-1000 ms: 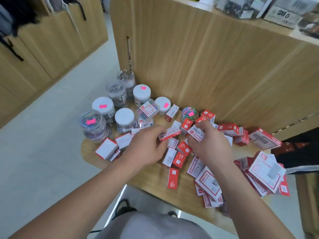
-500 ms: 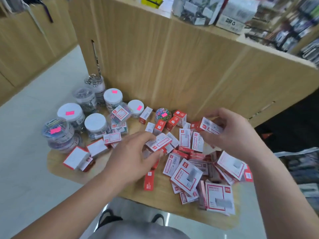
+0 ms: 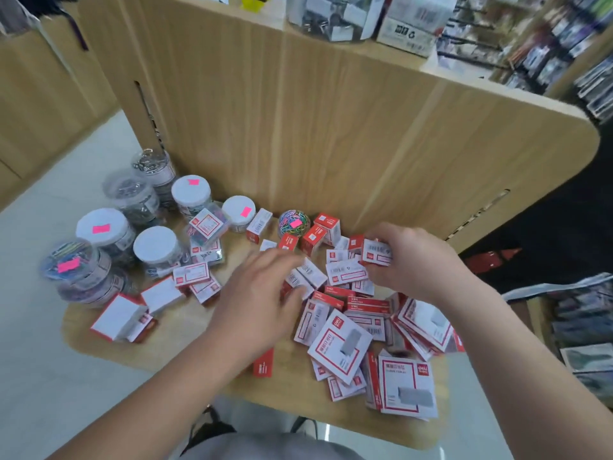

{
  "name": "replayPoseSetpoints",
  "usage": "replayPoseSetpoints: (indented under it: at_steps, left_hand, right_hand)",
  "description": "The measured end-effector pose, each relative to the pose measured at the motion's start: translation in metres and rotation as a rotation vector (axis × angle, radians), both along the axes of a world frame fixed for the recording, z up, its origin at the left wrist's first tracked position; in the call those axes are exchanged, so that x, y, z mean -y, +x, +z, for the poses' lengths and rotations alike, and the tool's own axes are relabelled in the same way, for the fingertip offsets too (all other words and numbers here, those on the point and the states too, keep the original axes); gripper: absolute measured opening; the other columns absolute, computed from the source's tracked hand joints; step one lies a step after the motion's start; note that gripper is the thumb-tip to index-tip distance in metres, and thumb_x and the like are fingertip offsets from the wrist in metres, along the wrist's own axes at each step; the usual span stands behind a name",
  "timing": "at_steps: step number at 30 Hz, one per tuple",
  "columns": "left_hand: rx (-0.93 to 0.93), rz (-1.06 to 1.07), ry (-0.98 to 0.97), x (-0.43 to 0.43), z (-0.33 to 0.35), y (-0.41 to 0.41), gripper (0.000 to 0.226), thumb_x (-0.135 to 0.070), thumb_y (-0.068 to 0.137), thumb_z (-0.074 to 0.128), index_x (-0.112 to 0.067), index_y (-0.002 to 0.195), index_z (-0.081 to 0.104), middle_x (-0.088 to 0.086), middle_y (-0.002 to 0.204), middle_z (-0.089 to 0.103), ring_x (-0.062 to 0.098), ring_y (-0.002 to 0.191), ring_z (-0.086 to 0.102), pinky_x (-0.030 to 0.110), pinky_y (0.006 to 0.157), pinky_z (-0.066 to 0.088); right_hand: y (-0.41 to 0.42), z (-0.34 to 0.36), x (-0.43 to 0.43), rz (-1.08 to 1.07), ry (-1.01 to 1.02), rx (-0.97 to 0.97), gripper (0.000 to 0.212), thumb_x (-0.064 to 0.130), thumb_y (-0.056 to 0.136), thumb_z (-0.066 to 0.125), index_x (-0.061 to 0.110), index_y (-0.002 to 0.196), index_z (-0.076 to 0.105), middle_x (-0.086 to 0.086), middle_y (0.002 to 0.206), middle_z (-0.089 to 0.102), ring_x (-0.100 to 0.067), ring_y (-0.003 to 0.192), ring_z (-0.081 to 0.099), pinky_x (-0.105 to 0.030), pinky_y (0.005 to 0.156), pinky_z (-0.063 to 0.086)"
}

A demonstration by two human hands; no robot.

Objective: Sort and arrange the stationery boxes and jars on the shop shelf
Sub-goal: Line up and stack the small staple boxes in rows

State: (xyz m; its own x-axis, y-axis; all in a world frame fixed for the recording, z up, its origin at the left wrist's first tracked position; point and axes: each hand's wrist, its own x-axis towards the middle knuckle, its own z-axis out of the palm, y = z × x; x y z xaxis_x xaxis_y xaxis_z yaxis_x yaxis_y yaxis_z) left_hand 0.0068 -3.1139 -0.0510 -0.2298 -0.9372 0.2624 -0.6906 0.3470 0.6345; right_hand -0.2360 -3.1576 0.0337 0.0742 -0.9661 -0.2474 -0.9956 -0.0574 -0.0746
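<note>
Plainly mid-sort, the right hand [image 3: 411,260] pinched a small box [image 3: 376,253] between thumb and curled fingers, just above the heap, probably to set it with its like. The left hand [image 3: 262,303], blurred, hovered with fingers spread and fairly straight, seemingly holding nothing. Boxes [image 3: 341,346] lay jumbled across the shelf [image 3: 185,346]. The jars [image 3: 156,247] stood clustered at its left, apart from the jumble, which suggested they were grouped already.

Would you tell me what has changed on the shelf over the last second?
The right hand carried a small box rightward and still pinches it. The left hand let its box go and now reaches, open and blurred, over the pile. The jars stayed put.
</note>
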Motion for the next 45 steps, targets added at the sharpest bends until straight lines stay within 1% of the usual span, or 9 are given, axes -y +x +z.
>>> replayPoseSetpoints:
  at_steps: [6, 9, 15, 22, 24, 28, 33, 37, 45]
  left_hand:
    - [-0.058, 0.108, 0.042, -0.048, -0.014, 0.052, 0.034, -0.033, 0.083, 0.073, -0.036, 0.115, 0.064, -0.023, 0.117, 0.062, 0.006, 0.109, 0.06, 0.023, 0.094, 0.047]
    - [-0.1, 0.084, 0.16, -0.073, -0.018, 0.061, 0.056, -0.048, 0.077, 0.082, -0.048, 0.124, 0.051, -0.034, 0.119, 0.054, -0.008, 0.111, 0.052, 0.009, 0.093, 0.039]
    - [-0.037, 0.125, 0.338, -0.09, -0.028, 0.046, 0.088, -0.067, 0.066, 0.081, -0.049, 0.139, 0.035, -0.034, 0.123, 0.041, -0.011, 0.11, 0.044, 0.014, 0.088, 0.04]
    - [-0.195, 0.116, 0.271, -0.097, -0.03, 0.058, 0.06, -0.02, 0.082, 0.072, -0.048, 0.127, 0.044, -0.032, 0.107, 0.06, -0.002, 0.096, 0.06, 0.013, 0.082, 0.047]
    - [-0.179, 0.158, 0.252, -0.098, -0.035, 0.072, 0.056, -0.022, 0.081, 0.071, -0.049, 0.124, 0.046, -0.036, 0.108, 0.06, -0.005, 0.1, 0.059, 0.012, 0.087, 0.046]
    - [-0.085, 0.187, 0.244, -0.095, -0.044, 0.089, 0.027, -0.036, 0.082, 0.064, -0.037, 0.109, 0.065, -0.021, 0.094, 0.059, 0.003, 0.091, 0.058, 0.028, 0.08, 0.052]
    - [-0.21, 0.3, 0.085, -0.076, -0.028, 0.079, 0.035, -0.025, 0.087, 0.073, -0.032, 0.119, 0.061, -0.02, 0.103, 0.061, -0.006, 0.09, 0.055, 0.015, 0.08, 0.047]
    - [-0.14, 0.28, -0.061, -0.055, -0.021, 0.06, 0.019, -0.019, 0.093, 0.07, -0.02, 0.111, 0.067, -0.004, 0.105, 0.057, 0.019, 0.095, 0.059, 0.033, 0.08, 0.051]
    - [0.077, 0.108, 0.094, -0.049, -0.033, 0.04, 0.028, -0.046, 0.085, 0.064, -0.025, 0.099, 0.051, -0.007, 0.107, 0.05, 0.017, 0.097, 0.051, 0.028, 0.07, 0.046]
  right_hand:
    - [0.021, -0.018, 0.004, 0.104, 0.027, -0.162, 0.051, 0.043, 0.089, 0.066, 0.036, 0.137, 0.051, 0.004, 0.124, 0.065, -0.025, 0.113, 0.063, -0.034, 0.082, 0.049]
    - [0.031, -0.015, -0.001, 0.116, -0.087, -0.165, 0.048, 0.042, 0.087, 0.07, 0.034, 0.133, 0.058, 0.003, 0.122, 0.063, -0.026, 0.115, 0.06, -0.036, 0.084, 0.052]
    - [0.078, -0.007, -0.037, 0.175, -0.044, 0.24, 0.039, 0.044, 0.086, 0.074, 0.041, 0.123, 0.063, 0.017, 0.121, 0.064, -0.01, 0.104, 0.062, -0.037, 0.085, 0.053]
    - [0.113, -0.066, -0.07, 0.199, -0.094, 0.32, 0.071, 0.056, 0.07, 0.073, 0.033, 0.135, 0.059, 0.003, 0.124, 0.05, -0.025, 0.115, 0.057, -0.042, 0.085, 0.055]
    - [0.115, -0.072, -0.068, 0.176, -0.128, 0.279, 0.079, 0.068, 0.067, 0.067, 0.033, 0.137, 0.057, 0.003, 0.127, 0.05, -0.024, 0.115, 0.055, -0.04, 0.084, 0.055]
    - [0.12, -0.081, -0.068, 0.177, -0.223, 0.183, 0.07, 0.054, 0.069, 0.078, 0.029, 0.132, 0.06, 0.004, 0.113, 0.055, -0.025, 0.103, 0.055, -0.039, 0.077, 0.054]
    - [0.119, -0.087, -0.074, 0.183, -0.322, 0.183, 0.07, 0.039, 0.063, 0.079, 0.023, 0.129, 0.064, -0.001, 0.105, 0.059, -0.03, 0.094, 0.056, -0.041, 0.079, 0.053]
    - [0.11, -0.077, -0.079, 0.158, -0.396, 0.275, 0.07, 0.04, 0.062, 0.086, 0.023, 0.127, 0.067, 0.001, 0.105, 0.061, -0.028, 0.092, 0.056, -0.039, 0.074, 0.053]
    - [0.098, -0.079, -0.084, 0.158, -0.404, 0.284, 0.065, 0.034, 0.062, 0.085, 0.023, 0.124, 0.07, 0.003, 0.103, 0.061, -0.026, 0.092, 0.055, -0.038, 0.073, 0.054]
